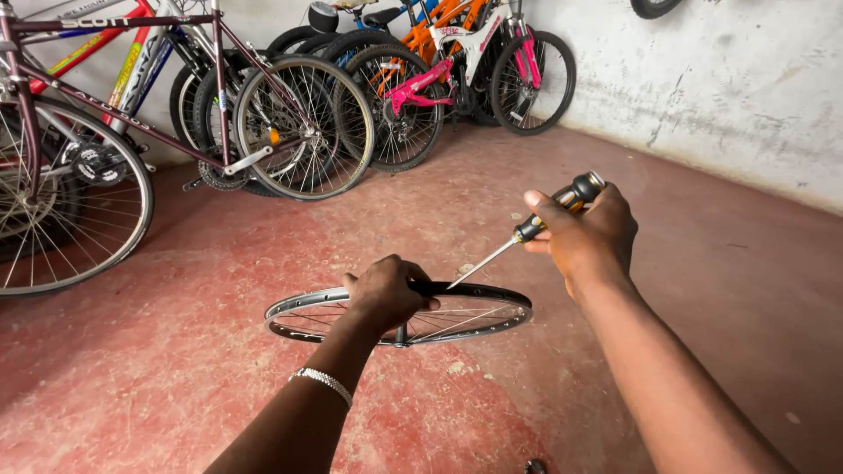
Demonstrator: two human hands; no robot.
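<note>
Wheel rim [492,326] on floor [176,369], bicycles [290,114] behind.

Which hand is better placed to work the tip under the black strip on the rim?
Right, probably. The right hand already grips the screwdriver, whose tip points at the black strip on the wheel rim. The left hand is clamped on the rim, steadying it.

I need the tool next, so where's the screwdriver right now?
The screwdriver is in the right hand, right of centre, its tip touching the bare wheel rim that the left hand grips.
</note>
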